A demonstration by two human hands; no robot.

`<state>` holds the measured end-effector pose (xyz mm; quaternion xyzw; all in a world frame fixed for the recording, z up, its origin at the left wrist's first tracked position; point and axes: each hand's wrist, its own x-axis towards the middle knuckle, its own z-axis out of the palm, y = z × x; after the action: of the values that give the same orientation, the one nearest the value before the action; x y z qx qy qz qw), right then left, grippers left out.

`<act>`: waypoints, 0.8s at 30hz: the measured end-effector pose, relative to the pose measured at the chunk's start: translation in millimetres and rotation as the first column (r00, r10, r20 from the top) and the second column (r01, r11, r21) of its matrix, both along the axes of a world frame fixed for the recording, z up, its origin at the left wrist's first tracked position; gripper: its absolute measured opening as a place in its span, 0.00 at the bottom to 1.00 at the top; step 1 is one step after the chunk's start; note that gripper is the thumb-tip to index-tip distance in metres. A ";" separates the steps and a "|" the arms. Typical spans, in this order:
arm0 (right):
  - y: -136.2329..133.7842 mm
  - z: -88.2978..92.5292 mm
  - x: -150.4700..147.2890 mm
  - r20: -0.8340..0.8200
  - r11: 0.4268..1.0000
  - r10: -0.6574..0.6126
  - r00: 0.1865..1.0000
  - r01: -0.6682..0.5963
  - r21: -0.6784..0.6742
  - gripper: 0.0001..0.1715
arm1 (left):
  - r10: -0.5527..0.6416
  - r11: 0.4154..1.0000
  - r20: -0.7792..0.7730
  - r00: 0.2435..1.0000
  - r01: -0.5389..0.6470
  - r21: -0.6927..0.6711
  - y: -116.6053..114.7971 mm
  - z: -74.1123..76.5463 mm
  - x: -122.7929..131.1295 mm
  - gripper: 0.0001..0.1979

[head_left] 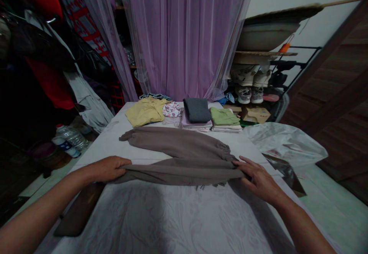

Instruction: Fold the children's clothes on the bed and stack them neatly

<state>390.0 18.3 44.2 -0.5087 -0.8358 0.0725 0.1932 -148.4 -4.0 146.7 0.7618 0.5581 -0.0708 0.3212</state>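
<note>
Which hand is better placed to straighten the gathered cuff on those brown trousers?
Right, probably: your right hand rests beside the gathered cuff of the brown trousers, fingers on the cloth, while your left hand holds the cloth's opposite end, well away.

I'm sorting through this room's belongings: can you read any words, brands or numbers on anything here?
No text is readable.
Blue-and-white label on the clear plastic water bottle: too blurred to read.
Tan cardboard box: no legible printing.
</note>
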 end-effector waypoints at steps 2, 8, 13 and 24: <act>16.1 11.9 -2.5 -0.077 0.993 -0.053 0.996 0.044 -0.111 0.18 | 0.017 1.000 -0.052 0.998 -0.016 0.016 28.0 12.9 -3.3 0.14; 87.4 22.4 -14.6 -0.393 0.939 -0.269 0.879 0.149 -0.310 0.22 | 0.086 0.964 -0.348 0.934 0.010 0.265 134.8 34.2 1.9 0.16; 132.4 -1.5 -29.3 -0.379 0.879 -0.443 0.812 0.311 -0.361 0.27 | 0.142 0.927 -0.418 0.897 0.028 0.373 181.6 -8.3 24.4 0.27; 159.8 12.6 -30.8 -0.239 0.708 -0.340 0.910 0.080 -0.701 0.12 | 0.150 0.971 -0.536 0.831 -0.021 0.239 212.7 -50.9 21.2 0.23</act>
<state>359.1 178.1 56.8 -0.6154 -0.6383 0.4382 0.1474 -127.2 208.7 95.8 0.7144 0.6648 -0.2089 0.0624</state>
